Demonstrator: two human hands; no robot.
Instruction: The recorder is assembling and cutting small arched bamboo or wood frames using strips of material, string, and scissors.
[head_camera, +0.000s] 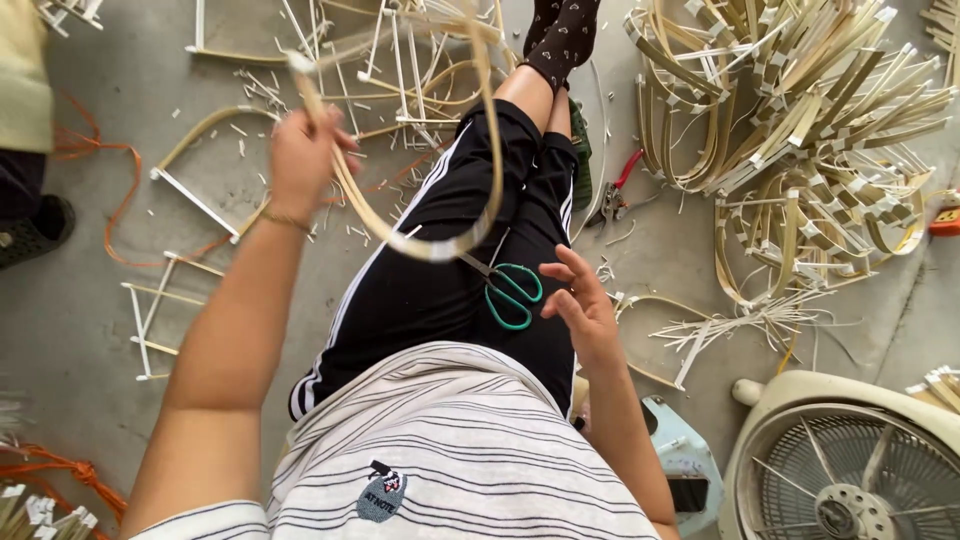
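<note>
1. While the person sits with legs stretched out over the grey concrete floor (90, 330), bamboo scraps lie pretty much everywhere around them.
2. Biggest thing around: a huge pile of bent bamboo strip frames (800, 130) at upper right, well apart from both hands.
3. Next, a cream electric fan (840, 460) lies at the bottom right corner, grille facing up.
4. Black track pants with white side stripes (450, 250) cover the lap, striped shirt below them in the view.
5. A long bamboo strip bent into a U-shaped loop (440, 245) hangs over the lap. The left hand (300, 160) is closed around one end of it, raised up at the left, so that hand is clamped on the strip.
6. Small bamboo frames (160, 310) sit on the floor at left, with an orange cord (115, 180) snaking near them.
7. The right hand (580, 300) hovers open, fingers spread, holding nothing, just beside the scissors.
8. Green-handled scissors (510, 290) rest on the right thigh, blades pointing toward the bottom of the loop.
9. Red-handled pliers (615, 190) lie on the floor just right of the knees.
</note>
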